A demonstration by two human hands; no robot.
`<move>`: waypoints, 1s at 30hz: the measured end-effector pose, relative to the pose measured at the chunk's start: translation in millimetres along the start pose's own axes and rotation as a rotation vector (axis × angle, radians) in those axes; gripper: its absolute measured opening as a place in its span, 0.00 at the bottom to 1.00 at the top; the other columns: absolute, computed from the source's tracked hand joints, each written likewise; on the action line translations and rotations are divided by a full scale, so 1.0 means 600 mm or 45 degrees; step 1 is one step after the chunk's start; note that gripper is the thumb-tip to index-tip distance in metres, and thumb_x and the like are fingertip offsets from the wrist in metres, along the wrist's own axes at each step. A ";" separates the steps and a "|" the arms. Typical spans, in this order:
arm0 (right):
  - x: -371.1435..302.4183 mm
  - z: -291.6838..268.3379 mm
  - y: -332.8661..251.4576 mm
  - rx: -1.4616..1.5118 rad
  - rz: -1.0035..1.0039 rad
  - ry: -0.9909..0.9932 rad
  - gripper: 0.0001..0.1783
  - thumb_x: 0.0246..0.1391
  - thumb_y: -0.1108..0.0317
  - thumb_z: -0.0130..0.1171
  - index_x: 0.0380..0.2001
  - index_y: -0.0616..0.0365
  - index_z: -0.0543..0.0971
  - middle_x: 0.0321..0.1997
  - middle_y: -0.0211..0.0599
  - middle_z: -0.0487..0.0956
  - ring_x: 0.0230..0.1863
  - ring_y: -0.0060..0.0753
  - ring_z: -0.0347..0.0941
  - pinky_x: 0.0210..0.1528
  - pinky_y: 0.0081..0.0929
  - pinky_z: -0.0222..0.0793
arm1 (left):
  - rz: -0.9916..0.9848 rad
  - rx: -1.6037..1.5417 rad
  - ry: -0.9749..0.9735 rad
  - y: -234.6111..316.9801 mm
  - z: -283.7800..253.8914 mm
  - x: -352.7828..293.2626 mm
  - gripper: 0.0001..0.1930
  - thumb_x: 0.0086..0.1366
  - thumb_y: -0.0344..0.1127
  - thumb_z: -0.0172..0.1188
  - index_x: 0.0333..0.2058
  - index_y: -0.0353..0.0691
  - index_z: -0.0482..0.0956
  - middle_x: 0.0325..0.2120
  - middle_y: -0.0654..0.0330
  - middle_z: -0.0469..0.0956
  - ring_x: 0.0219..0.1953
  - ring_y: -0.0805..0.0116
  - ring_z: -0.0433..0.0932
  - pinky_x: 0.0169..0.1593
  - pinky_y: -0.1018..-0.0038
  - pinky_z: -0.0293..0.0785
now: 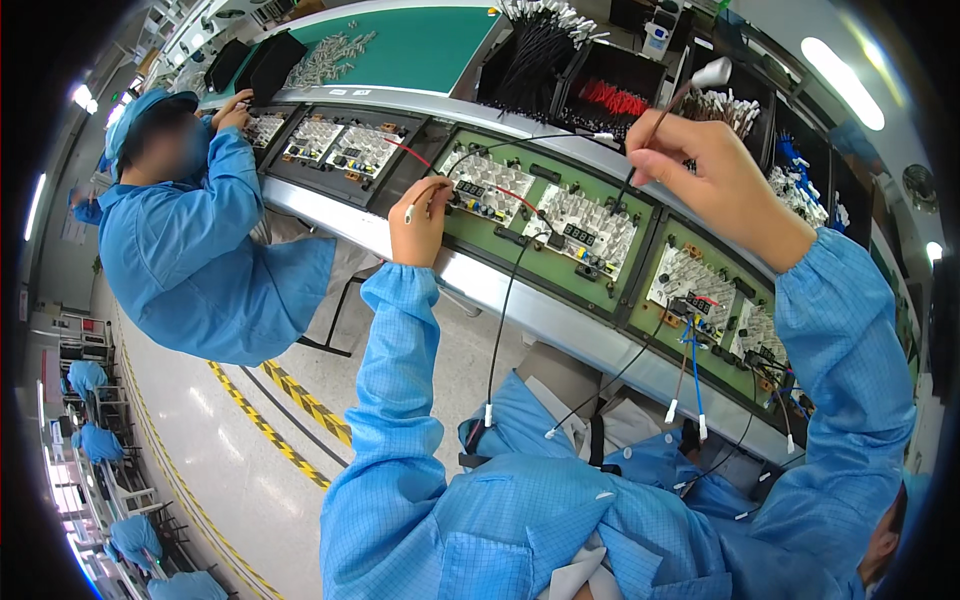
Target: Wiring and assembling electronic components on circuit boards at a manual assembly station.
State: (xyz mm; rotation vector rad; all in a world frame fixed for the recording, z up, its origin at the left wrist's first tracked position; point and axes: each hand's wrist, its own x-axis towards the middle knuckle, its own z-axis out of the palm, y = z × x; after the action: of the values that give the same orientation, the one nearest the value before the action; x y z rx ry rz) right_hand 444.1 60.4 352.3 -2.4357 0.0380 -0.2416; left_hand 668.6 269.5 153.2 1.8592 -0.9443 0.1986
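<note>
At the bottom of the frame, the person's blue sleeves (395,370) reach up over a metal rail (480,278). Several wires hang across that rail with white plugs at their ends: a black wire (503,320) at the centre, a blue wire (697,375) at lower right.

Just beyond the rail, a green tray (540,262) holds two pale circuit boards, each with a small dark display. The left hand (418,228), just left of the frame's centre, is at the edge of the left board (490,185); its fingertips are drawn narrowly together, but I cannot tell what is between them. A small white tip shows against the hand.

The right hand (715,170), right of centre, hangs above the right board (585,235) — thumb and fingers closed on a dark wire (682,98), whose white plug (712,73) sticks up above the knuckles. Further right, another board (690,280) lies in the next tray.

Farther off, black bins at upper right hold black wires (525,55) and red wires (612,98). A green mat (430,45) with scattered pale pieces (335,60) fills the top — and a co-worker (210,240) in blue sits at left.
</note>
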 end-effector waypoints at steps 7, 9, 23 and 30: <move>0.000 0.051 0.045 -0.172 -0.041 -0.140 0.10 0.56 0.67 0.58 0.34 0.63 0.82 0.31 0.36 0.82 0.31 0.26 0.77 0.34 0.22 0.71 | 0.208 0.023 0.023 -0.014 0.000 0.006 0.02 0.61 0.22 0.55 0.31 0.30 0.77 0.29 0.57 0.79 0.30 0.68 0.80 0.36 0.77 0.74; 0.006 0.058 0.056 -0.275 -0.166 -0.154 0.09 0.55 0.66 0.59 0.34 0.60 0.82 0.29 0.36 0.82 0.29 0.29 0.78 0.32 0.24 0.71 | 0.134 0.008 0.000 -0.025 -0.004 0.001 0.03 0.61 0.21 0.55 0.33 0.31 0.77 0.29 0.58 0.80 0.31 0.69 0.80 0.36 0.78 0.74; 0.009 0.126 0.109 -0.542 -0.287 -0.171 0.09 0.53 0.59 0.59 0.32 0.50 0.83 0.28 0.35 0.81 0.31 0.42 0.76 0.34 0.36 0.71 | 0.140 -0.041 -0.068 -0.014 -0.015 0.002 0.09 0.61 0.22 0.56 0.38 0.37 0.82 0.35 0.61 0.81 0.34 0.72 0.79 0.35 0.79 0.74; 0.008 0.134 0.111 -0.544 -0.279 -0.157 0.08 0.50 0.64 0.62 0.32 0.53 0.84 0.27 0.35 0.80 0.29 0.39 0.76 0.32 0.33 0.72 | 0.150 -0.023 0.003 -0.021 -0.017 0.002 0.13 0.60 0.18 0.52 0.38 0.39 0.82 0.33 0.57 0.80 0.36 0.63 0.78 0.38 0.74 0.74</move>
State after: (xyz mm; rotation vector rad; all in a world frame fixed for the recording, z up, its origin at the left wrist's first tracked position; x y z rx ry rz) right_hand 466.0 59.5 249.9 -2.8779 -0.2583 -0.1946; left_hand 681.0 279.8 150.0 1.7878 -1.0517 0.2635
